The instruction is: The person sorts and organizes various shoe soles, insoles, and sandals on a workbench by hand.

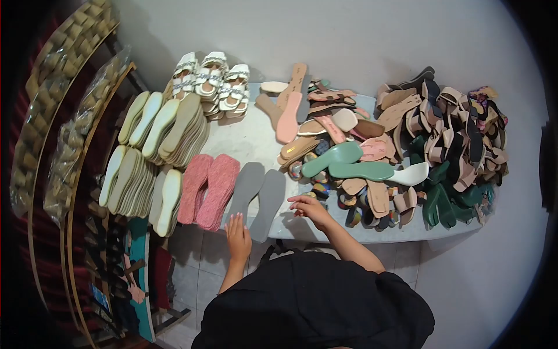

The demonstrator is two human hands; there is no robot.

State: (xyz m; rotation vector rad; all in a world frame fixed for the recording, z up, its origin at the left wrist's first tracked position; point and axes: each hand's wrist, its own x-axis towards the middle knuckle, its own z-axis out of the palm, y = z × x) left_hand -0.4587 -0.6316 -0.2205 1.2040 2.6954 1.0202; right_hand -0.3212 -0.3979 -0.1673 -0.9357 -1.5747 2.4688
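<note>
My left hand (238,235) lies flat with its fingers stretched out at the heel end of a grey sole (246,189), by the table's front edge. A second grey sole (269,203) lies just to its right, angled against the first. To the right of this pair, my right hand (309,210) hovers near the front edge with its fingers apart and nothing in them. Pink textured soles (218,189) lie in two side-by-side stacks left of the grey ones.
Stacks of cream soles (135,183) and white sandals (211,75) fill the left side. Green soles (361,170), a white-tipped one among them, top a heap of mixed footwear (453,134) at right. Shelves (67,192) with bagged heels stand far left.
</note>
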